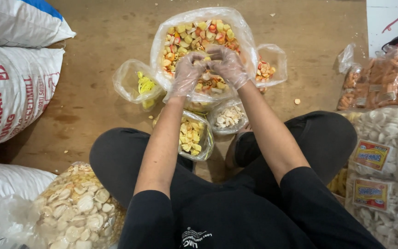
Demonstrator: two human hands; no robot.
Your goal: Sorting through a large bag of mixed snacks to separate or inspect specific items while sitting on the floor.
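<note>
Gloved hands sorting crackers over a clear plastic bag on the floor.

The left hand and right hand, in thin crinkled film gloves, meet above the big bag of mixed orange, yellow and white chips, fingers pinched on small pieces. Smaller bags, yellow, white and orange, ring it on the brown floor.

Big bag holds mixed yellow, orange and pink chips; small bags hold yellow, cream-white and yellow-white ones; floor brown; trousers black; sacks white with red lettering; gloves clear.
</note>
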